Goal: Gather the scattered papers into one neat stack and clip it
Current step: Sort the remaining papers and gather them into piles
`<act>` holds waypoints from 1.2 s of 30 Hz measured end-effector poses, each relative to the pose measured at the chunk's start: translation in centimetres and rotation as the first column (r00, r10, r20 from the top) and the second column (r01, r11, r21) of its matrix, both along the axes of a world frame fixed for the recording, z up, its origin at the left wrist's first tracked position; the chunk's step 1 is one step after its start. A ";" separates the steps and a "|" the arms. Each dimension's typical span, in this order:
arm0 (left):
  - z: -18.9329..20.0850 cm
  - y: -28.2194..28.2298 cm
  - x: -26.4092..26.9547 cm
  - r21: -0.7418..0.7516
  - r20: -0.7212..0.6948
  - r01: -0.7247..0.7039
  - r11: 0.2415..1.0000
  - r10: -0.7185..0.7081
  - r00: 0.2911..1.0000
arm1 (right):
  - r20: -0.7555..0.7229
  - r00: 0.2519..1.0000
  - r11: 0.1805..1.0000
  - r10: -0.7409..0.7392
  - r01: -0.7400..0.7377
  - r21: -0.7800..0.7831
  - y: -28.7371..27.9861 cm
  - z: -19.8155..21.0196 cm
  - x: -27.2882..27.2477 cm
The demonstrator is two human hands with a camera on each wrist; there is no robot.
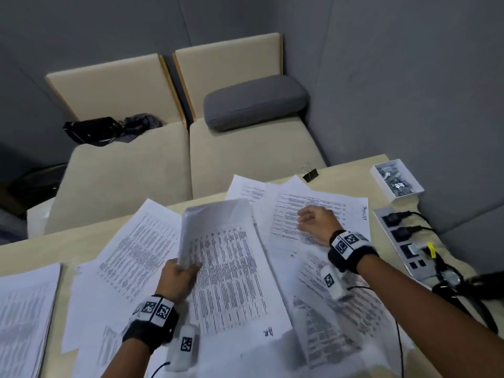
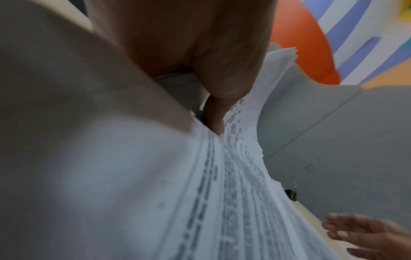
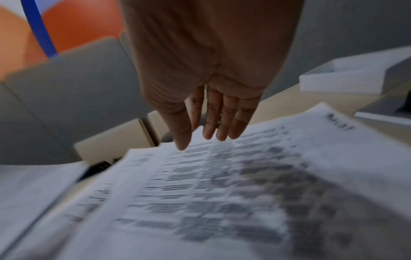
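Printed sheets [image 1: 131, 249] lie scattered and overlapping across the beige table [image 1: 16, 252]. My left hand [image 1: 185, 268] grips a bundle of gathered papers [image 1: 215, 227] by its near edge, lifted and curling upward. In the left wrist view the thumb [image 2: 220, 84] presses on that bundle [image 2: 233, 193]. My right hand [image 1: 305, 219] hovers open over a sheet [image 1: 321, 205] at the far right, its fingers [image 3: 211, 123] straight above the page [image 3: 222, 193]; contact is unclear. A black binder clip [image 1: 311, 174] stands at the table's far edge.
A separate paper stack [image 1: 24, 309] sits at the near left. A white box of small clips [image 1: 396, 178] and a power strip with cables [image 1: 403, 241] occupy the right side. Beyond the table are beige seats [image 1: 122, 173] with a grey cushion [image 1: 256, 102].
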State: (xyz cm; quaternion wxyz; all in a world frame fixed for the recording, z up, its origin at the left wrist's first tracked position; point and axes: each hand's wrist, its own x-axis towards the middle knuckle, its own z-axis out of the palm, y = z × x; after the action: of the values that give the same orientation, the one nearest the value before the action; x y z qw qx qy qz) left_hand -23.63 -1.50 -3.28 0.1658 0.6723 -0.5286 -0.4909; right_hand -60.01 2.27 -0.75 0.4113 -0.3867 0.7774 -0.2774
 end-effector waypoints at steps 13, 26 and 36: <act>-5.7 0.8 -0.5 0.210 0.177 -0.194 0.958 0.158 0.972 | -0.511 0.724 0.870 0.464 -0.264 0.416 -6.6 -7.0 -9.3; -5.3 1.5 -0.4 0.126 0.172 -0.202 0.971 0.179 0.969 | -0.611 0.704 0.922 0.362 -0.176 0.344 1.5 -3.2 -9.5; -4.2 3.3 1.5 0.150 0.104 -0.106 0.983 0.091 0.990 | -0.716 0.681 0.984 0.153 -0.172 0.046 9.2 4.2 -9.7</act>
State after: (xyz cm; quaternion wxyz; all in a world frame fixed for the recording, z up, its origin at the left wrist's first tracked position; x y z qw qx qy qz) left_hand -22.09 1.79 -7.50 0.1115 0.7314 -0.4625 -0.4886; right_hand -69.73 11.43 3.46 0.0939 -0.5366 0.8351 -0.0768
